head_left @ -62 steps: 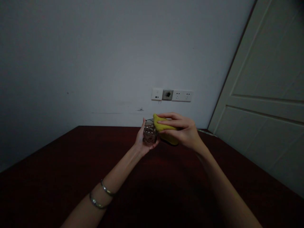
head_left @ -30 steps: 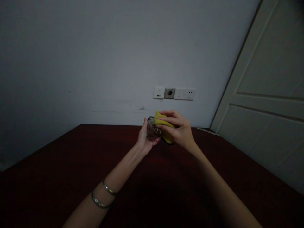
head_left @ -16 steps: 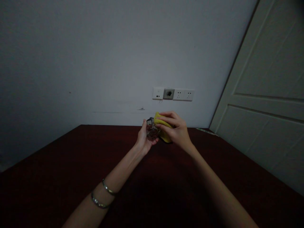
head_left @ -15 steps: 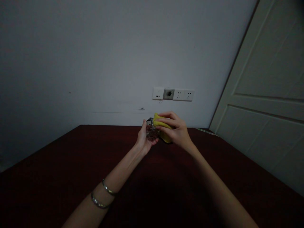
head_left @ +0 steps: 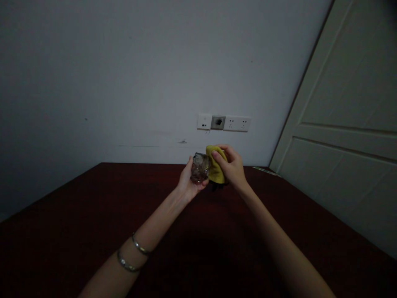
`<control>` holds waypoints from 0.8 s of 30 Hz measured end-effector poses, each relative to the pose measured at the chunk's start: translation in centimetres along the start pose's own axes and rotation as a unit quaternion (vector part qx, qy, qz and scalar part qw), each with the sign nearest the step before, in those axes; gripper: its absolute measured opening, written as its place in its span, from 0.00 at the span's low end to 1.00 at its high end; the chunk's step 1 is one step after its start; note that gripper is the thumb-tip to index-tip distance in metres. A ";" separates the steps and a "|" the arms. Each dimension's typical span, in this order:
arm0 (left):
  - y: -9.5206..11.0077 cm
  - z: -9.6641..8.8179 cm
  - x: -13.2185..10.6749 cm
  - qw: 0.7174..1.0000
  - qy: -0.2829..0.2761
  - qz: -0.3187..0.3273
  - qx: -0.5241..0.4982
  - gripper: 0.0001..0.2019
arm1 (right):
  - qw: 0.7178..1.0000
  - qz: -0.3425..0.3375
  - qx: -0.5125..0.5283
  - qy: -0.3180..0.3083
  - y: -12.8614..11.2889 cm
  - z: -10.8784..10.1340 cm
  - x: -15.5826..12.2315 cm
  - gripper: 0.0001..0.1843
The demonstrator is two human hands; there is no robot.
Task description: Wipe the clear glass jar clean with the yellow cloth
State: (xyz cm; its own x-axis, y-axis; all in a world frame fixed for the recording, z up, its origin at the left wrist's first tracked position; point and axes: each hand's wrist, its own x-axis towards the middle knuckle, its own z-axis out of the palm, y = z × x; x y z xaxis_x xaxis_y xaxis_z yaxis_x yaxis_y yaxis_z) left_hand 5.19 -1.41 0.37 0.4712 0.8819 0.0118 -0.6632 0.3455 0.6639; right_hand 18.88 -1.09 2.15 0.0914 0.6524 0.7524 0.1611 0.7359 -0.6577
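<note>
My left hand [head_left: 187, 182] is closed around a clear, faceted glass object [head_left: 200, 168], perhaps a small jar or cup; its exact kind is hard to make out in the dim light. Its thumb lies on the left side and its fingers reach underneath. Against the right side of the glass rests a yellow cloth [head_left: 216, 170], pinched in my right hand [head_left: 232, 165] with the thumb on the near face. A dark part shows below the cloth's lower edge. Both hands are raised over the dark red table [head_left: 139, 207].
A pale wall [head_left: 139, 82] rises behind the table, carrying a row of sockets [head_left: 236, 123]. A white panelled door [head_left: 341, 165] leans into view on the right. Near the table's far right edge lies a thin light strip [head_left: 266, 170].
My right hand has turned, bringing its thumb to the near face of the yellow cloth. The cloth has shifted right, baring more of the glass. My left hand has barely moved.
</note>
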 end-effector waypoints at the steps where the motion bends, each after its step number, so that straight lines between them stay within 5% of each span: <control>1: 0.0 0.1 0.0 1.000 0.008 0.001 0.008 0.22 | 1.000 0.014 0.011 0.006 0.3 -0.1 0.1 0.13; 8: -0.1 0.9 -0.1 0.997 0.072 -0.016 -0.012 0.20 | 0.989 0.005 0.050 -0.138 -0.8 -0.2 -0.7 0.18; 12: 0.0 1.0 0.1 0.994 0.076 -0.032 -0.074 0.18 | 0.972 -0.058 -0.066 -0.218 -1.8 -0.5 -1.4 0.48; 24: 0.3 -0.9 0.5 0.995 -0.025 -0.091 0.035 0.21 | 0.971 -0.109 -0.107 -0.184 -1.6 -0.5 -1.2 0.48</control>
State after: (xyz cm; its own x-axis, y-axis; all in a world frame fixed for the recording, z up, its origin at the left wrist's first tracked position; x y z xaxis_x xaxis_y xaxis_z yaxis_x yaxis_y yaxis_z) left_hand 4.72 -0.54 -0.12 0.6094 0.7891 -0.0773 -0.5231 0.4734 0.7086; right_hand 19.02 -3.10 2.32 -0.3198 0.5349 0.7821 0.3419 0.8349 -0.4312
